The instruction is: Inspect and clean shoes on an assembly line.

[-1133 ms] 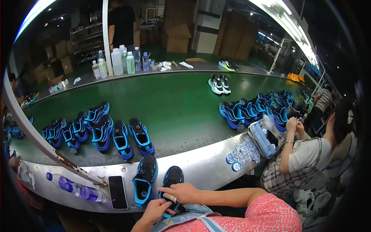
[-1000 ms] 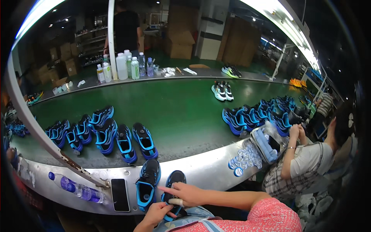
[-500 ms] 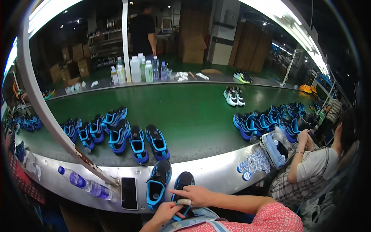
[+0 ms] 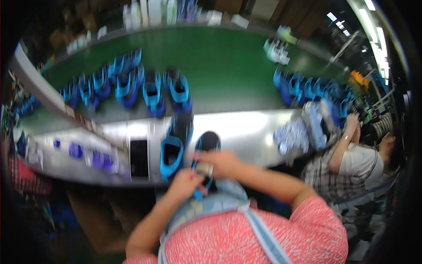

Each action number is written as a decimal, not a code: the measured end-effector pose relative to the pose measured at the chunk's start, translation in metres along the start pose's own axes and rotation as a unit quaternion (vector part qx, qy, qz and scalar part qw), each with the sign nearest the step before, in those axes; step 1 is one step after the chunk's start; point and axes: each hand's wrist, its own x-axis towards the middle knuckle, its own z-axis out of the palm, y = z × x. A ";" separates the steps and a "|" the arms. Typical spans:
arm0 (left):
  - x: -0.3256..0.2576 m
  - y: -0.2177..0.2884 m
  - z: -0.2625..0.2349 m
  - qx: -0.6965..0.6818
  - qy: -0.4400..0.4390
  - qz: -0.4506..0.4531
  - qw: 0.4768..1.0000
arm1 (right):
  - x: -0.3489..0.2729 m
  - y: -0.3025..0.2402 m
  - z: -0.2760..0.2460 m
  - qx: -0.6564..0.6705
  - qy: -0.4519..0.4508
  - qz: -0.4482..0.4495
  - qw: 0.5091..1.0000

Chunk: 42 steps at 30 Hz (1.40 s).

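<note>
A black and blue sneaker (image 4: 208, 140) lies on the metal ledge close to my body, toe pointing away. My right hand (image 4: 222, 163) reaches across its opening from the right, with a pale wrap on one digit. At the heel end, my left hand (image 4: 185, 184) has its fingers curled against the shoe's blue collar. Both hands are smeared by motion, and they cover most of the opening. Just left stands a second black and blue sneaker (image 4: 172, 149), untouched, its toe reaching the green belt.
A dark phone (image 4: 139, 158) and a purple-labelled bottle (image 4: 94, 158) lie left on the ledge (image 4: 246, 125). More sneakers (image 4: 127, 88) stand on the green belt (image 4: 220, 57). At right are small round discs (image 4: 291, 135), a blue-grey case (image 4: 314, 125) and another person (image 4: 351, 156). A white post (image 4: 44, 90) slants down left.
The view has tipped downward, so belt, shoes and ledge sit higher and more of my torso and arms shows. Both hands stay at the same sneaker; blur has increased.
</note>
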 end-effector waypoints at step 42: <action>0.017 -0.006 -0.080 0.322 0.389 0.172 0.846 | 0.130 0.005 -0.023 0.061 -0.143 -0.194 0.969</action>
